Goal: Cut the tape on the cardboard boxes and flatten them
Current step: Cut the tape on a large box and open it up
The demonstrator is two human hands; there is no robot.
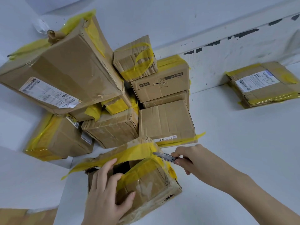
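Note:
A worn cardboard box [151, 184] wrapped in yellow tape [138, 151] lies on the white floor right in front of me, its top partly open and dark inside. My left hand [105, 194] grips its near edge, fingers curled over the rim and thumb on the front face. My right hand [188, 158] holds a metal utility knife [164, 156], its blade touching the tape at the box's far right corner.
A pile of several taped cardboard boxes [100, 88] is stacked against the white wall behind. A flattened box [264, 83] lies at the right by the scuffed baseboard [227, 51]. Another cardboard piece [27, 216] shows at the bottom left.

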